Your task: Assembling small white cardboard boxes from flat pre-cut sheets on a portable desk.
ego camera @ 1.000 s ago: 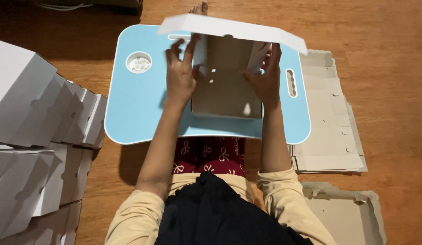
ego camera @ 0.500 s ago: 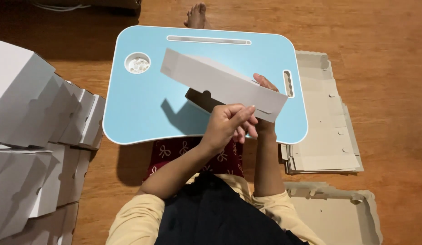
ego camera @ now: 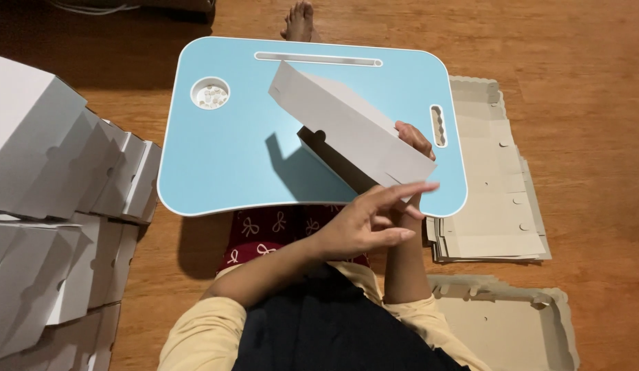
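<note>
A folded white cardboard box (ego camera: 347, 127) hangs tilted above the light blue lap table (ego camera: 223, 158). My right hand (ego camera: 414, 141) grips the box at its near right end. My left hand (ego camera: 371, 220) hovers just below that end with fingers spread, apart from the box and holding nothing. The box's open dark underside faces me.
Rows of assembled white boxes (ego camera: 51, 192) fill the floor at my left. A stack of flat unfolded cardboard blanks (ego camera: 491, 178) lies to the right of the table, another stack (ego camera: 505, 323) nearer me. The table has a round cup recess (ego camera: 210, 93). A bare foot (ego camera: 300, 19) shows beyond it.
The box went from open and upright, lid raised and both hands inside, to closed and tilted. My left hand has come off it and drawn back toward me.
</note>
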